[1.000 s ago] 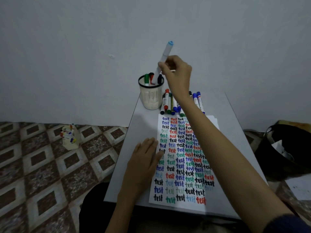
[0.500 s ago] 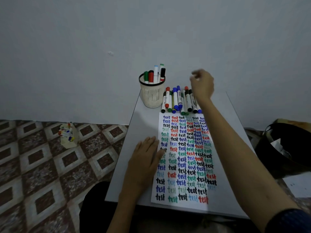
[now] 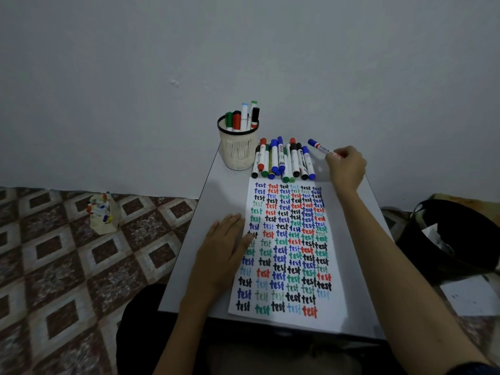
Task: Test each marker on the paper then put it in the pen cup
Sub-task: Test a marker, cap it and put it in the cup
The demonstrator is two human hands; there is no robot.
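Now a blue-capped marker (image 3: 320, 148) is being pinched in the right hand (image 3: 347, 168), raised just beyond the far right corner of the paper (image 3: 338, 266).

Meanwhile the paper is being pressed at its left edge by the left hand (image 3: 224, 253), fingers spread flat on the table (image 3: 208, 212). Loose markers (image 3: 284, 161) are being kept in a row between the pen cup (image 3: 238, 147) and the right hand; open tabletop is being left along both sides. A black bin (image 3: 454, 234) is being kept on the floor to the right.

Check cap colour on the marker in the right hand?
Blue cap, on a white barrel: the marker held in the right hand, head view.
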